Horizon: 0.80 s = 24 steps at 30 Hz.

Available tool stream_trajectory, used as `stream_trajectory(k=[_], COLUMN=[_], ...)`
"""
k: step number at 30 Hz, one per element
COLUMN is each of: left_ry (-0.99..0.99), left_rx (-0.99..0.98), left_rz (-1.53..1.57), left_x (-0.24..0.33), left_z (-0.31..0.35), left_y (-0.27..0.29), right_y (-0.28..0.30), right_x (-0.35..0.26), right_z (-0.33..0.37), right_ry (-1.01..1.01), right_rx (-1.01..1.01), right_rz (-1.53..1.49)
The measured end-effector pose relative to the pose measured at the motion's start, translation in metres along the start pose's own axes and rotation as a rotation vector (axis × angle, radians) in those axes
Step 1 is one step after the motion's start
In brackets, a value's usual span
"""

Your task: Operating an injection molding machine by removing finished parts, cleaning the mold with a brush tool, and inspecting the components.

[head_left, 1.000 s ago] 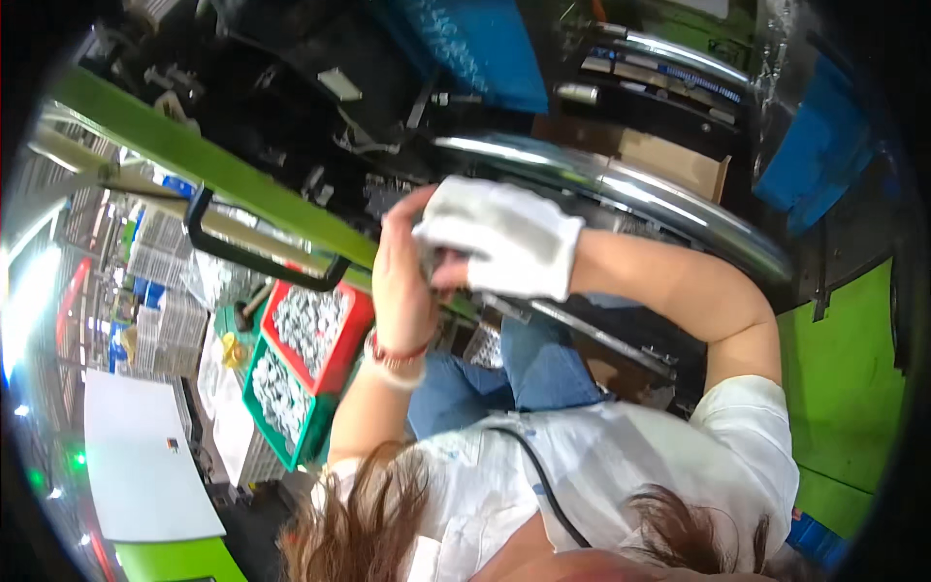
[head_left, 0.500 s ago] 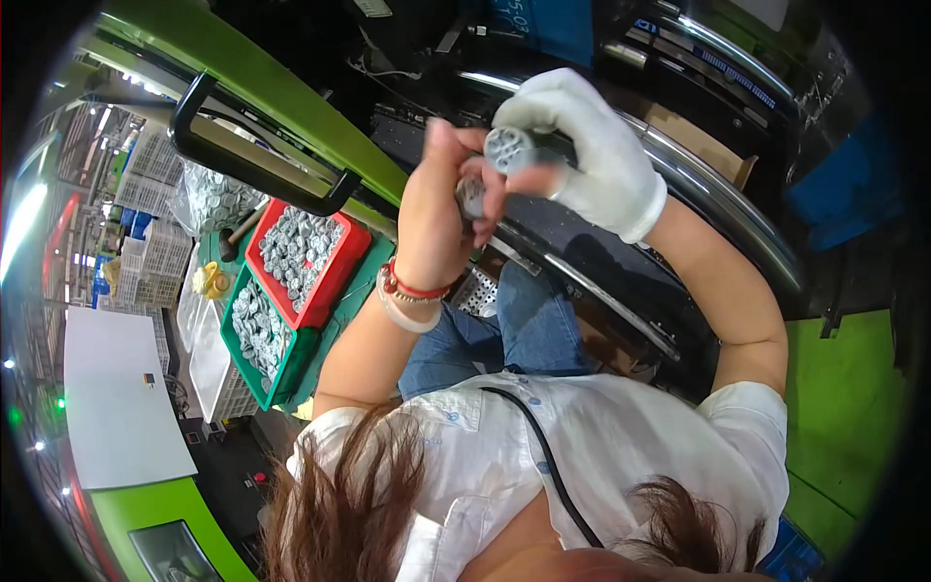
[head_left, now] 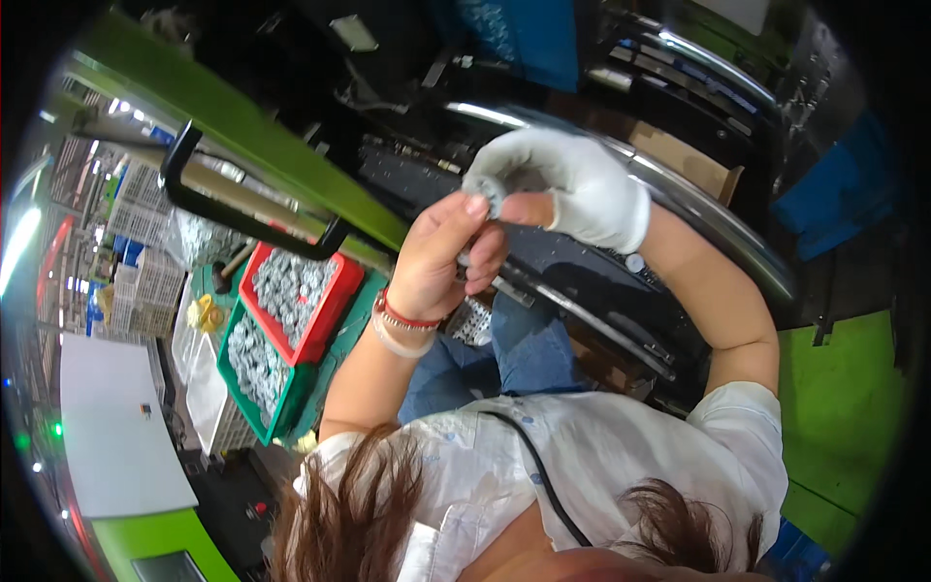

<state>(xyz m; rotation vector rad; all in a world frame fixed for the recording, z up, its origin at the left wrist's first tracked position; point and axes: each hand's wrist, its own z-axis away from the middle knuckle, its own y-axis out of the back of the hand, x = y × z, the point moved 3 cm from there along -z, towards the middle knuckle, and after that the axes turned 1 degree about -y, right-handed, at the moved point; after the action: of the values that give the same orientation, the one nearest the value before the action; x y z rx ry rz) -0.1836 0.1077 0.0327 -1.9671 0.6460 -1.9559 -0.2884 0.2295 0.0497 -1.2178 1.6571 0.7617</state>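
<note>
In front of me, my gloved right hand (head_left: 567, 189), its thumb bare, pinches a small round grey part (head_left: 492, 196) between thumb and fingertips. My bare left hand (head_left: 441, 254) meets it from the left, its thumb against the edge of that part. A second grey part (head_left: 464, 260) shows partly inside the curled left fingers; most of it is hidden. Off to the left, a red bin (head_left: 341, 291) and a green bin (head_left: 294, 386) hold heaps of similar round grey parts.
A black handle (head_left: 175, 179) on a green machine beam (head_left: 242, 116) stands left of my hands. Beyond my hands lie a dark machine bed and a curved shiny bar (head_left: 698, 204). A hammer-like tool (head_left: 225, 276) and a yellow object (head_left: 204, 313) lie beside the bins.
Both hands have come lower and closer together. My left thumb has moved onto the round part in my right hand, which has turned from face-on to more tilted.
</note>
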Motion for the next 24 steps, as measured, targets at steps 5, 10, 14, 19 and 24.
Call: stream_trajectory(k=[5,10,14,19,24], left_ry=[0.038,0.149,0.276,0.374,0.381], left_rx=[0.124,0.010,0.107,0.180,0.187], left_rz=[-0.092,-0.117,-0.086,-0.097,-0.044], left_x=[-0.014,-0.043,-0.049,-0.044,-0.052], left_z=[0.004,0.030,0.055,0.082,0.089], left_y=[0.011,0.015,0.032,0.051,0.057], right_y=[0.078,0.239,0.309,0.324,0.325], right_x=[-0.012,0.003,0.010,0.001,-0.002], right_z=[-0.019,-0.042,-0.058,-0.080,-0.086], right_ry=[0.334,0.216,0.260,0.367,0.331], right_rx=[0.429,0.976,1.070,0.962,0.938], right_rz=[0.468,0.333,0.366,0.168,0.213])
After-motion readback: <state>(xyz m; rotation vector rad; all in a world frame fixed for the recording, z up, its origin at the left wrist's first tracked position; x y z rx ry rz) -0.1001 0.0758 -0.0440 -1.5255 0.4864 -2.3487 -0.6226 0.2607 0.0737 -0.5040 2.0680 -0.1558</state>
